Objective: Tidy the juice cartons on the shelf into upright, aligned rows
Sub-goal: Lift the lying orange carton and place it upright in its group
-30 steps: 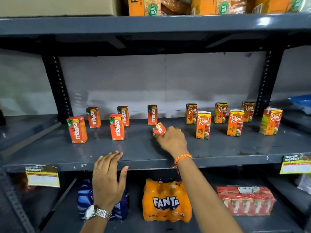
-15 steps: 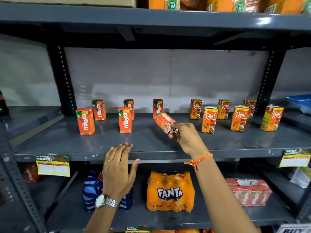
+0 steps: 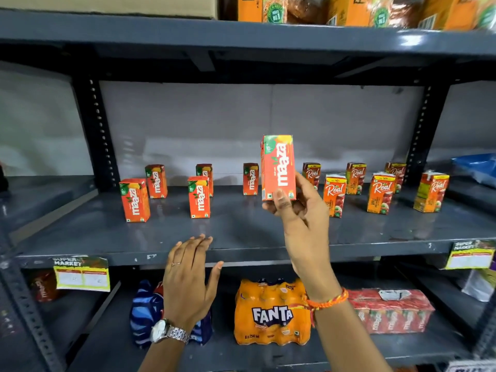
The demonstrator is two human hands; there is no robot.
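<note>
Right hand (image 3: 298,210) clamps a Maaza carton (image 3: 278,167) by its bottom end, thumb on front, upright, lifted clear above the shelf (image 3: 241,237); "maaza" reads vertically, "10/-" in green corner. Left hand (image 3: 188,275) empty, fingers spread, hovering at the shelf's front edge, ring and wristwatch (image 3: 167,331) on it. Left of the held carton: five standing Maaza cartons (image 3: 198,197), two forward, three back, spacing loose. Right of the right hand: six Real cartons (image 3: 381,193), staggered, the far-right one (image 3: 430,191) turned at an angle; small print unreadable. Below the hands: Fanta multipack (image 3: 271,315), "8 x 250 ml" faintly legible, blue pack (image 3: 146,307) mostly hidden by left wrist, red shrink-wrapped pack (image 3: 389,310). Price tags (image 3: 81,275) read "SUPER MARKET"; prices blurred. Top shelf orange boxes (image 3: 349,9) cut off, text partial.
</note>
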